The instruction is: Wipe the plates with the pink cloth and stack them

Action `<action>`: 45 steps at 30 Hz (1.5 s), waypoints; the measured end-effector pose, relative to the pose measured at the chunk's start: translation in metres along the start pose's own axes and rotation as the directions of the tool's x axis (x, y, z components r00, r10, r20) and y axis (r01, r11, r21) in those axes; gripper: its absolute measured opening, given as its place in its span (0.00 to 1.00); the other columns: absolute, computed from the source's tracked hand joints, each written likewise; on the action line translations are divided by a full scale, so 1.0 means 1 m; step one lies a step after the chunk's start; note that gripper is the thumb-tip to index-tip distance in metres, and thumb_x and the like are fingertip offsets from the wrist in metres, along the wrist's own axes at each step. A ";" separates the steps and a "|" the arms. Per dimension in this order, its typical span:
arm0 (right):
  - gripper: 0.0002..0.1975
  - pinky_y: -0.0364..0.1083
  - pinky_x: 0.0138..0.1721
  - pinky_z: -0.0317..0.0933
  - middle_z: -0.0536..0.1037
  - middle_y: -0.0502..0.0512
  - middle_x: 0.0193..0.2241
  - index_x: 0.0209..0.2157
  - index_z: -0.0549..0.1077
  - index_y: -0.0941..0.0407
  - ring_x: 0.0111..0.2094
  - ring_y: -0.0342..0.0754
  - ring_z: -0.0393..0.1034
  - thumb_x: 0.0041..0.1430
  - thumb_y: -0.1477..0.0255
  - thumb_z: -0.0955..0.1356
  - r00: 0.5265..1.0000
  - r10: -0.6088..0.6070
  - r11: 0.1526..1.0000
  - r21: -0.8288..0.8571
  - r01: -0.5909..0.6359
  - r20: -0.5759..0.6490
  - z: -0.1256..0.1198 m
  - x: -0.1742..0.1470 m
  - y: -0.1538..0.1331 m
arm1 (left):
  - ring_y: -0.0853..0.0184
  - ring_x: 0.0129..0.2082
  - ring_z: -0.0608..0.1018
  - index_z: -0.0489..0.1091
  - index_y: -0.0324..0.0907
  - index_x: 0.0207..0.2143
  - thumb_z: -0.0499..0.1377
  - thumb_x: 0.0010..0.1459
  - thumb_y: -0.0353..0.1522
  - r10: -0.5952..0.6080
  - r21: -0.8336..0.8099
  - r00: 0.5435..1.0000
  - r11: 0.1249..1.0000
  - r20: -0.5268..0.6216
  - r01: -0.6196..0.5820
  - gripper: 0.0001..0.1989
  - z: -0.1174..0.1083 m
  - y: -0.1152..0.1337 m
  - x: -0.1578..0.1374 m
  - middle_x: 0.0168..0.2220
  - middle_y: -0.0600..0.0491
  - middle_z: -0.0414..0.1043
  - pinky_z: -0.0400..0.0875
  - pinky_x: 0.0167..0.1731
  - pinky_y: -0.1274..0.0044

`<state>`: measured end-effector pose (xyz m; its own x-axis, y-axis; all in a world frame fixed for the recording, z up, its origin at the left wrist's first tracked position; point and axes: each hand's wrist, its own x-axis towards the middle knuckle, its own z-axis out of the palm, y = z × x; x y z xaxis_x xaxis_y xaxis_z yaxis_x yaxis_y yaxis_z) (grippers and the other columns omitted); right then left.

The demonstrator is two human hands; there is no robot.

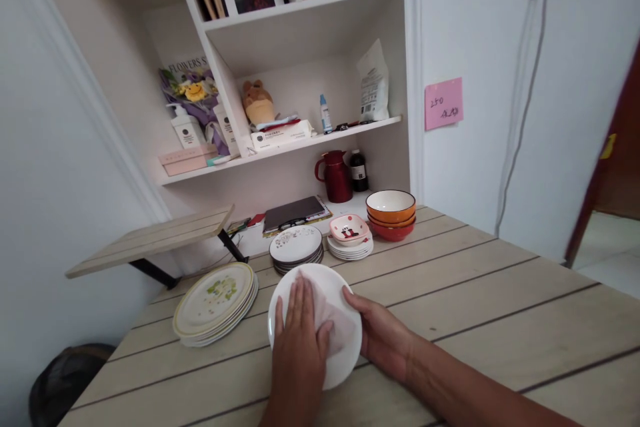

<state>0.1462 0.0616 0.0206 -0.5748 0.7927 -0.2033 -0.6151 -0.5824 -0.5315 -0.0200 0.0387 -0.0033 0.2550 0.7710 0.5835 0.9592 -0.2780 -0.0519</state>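
A plain white plate (pixel 341 363) is held tilted above the wooden table. My right hand (pixel 383 337) grips its right rim, with the thumb on the upper face and the other fingers behind it. My left hand (pixel 300 340) lies over the plate, fingers stretched out, pressing a thin pale pink cloth (pixel 333 320) against the surface. Part of the cloth is hidden under that palm. Behind the plate stands a stack of dark-rimmed patterned plates (pixel 295 245). To the left is a stack of larger yellow-rimmed plates (pixel 214 300) with a green print.
Small white plates (pixel 351 252) carry a pink-rimmed dish (pixel 349 229). Orange and red bowls (pixel 391 207) are stacked at the right. A red jug (pixel 337 177) and a dark bottle (pixel 359 170) stand behind. A raised wooden shelf (pixel 155 240) juts over the table's left side.
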 end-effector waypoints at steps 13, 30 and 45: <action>0.27 0.50 0.45 0.66 0.82 0.63 0.39 0.56 0.66 0.66 0.39 0.53 0.77 0.63 0.62 0.62 1.000 0.000 0.991 0.134 0.002 -0.016 -0.007 0.006 -0.005 | 0.60 0.63 0.63 0.52 0.43 0.65 0.52 0.63 0.31 0.235 -0.041 0.971 0.971 -0.054 -0.237 0.28 0.006 -0.004 -0.004 0.63 0.48 0.61 0.61 0.60 0.62; 0.26 0.52 0.52 0.63 0.82 0.64 0.39 0.55 0.67 0.66 0.40 0.54 0.78 0.62 0.62 0.63 0.999 -0.011 0.997 0.079 0.014 -0.042 0.001 0.001 0.001 | 0.52 0.61 0.65 0.61 0.40 0.60 0.47 0.65 0.36 -0.136 0.077 0.988 0.987 -0.071 0.142 0.23 -0.008 -0.010 0.004 0.61 0.43 0.63 0.52 0.58 0.47; 0.24 0.51 0.46 0.65 0.82 0.63 0.40 0.53 0.70 0.63 0.37 0.52 0.77 0.61 0.62 0.65 0.999 0.006 0.997 -0.073 -0.009 -0.035 0.001 -0.003 0.005 | 0.58 0.65 0.58 0.51 0.48 0.65 0.51 0.64 0.32 0.216 0.061 0.976 0.975 -0.020 -0.215 0.28 -0.013 -0.001 0.000 0.66 0.52 0.54 0.52 0.61 0.58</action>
<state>0.1445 0.0561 0.0193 -0.5596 0.7948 -0.2349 -0.5693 -0.5746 -0.5880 -0.0224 0.0313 0.0074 0.4538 0.6811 0.5746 0.8878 -0.4014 -0.2254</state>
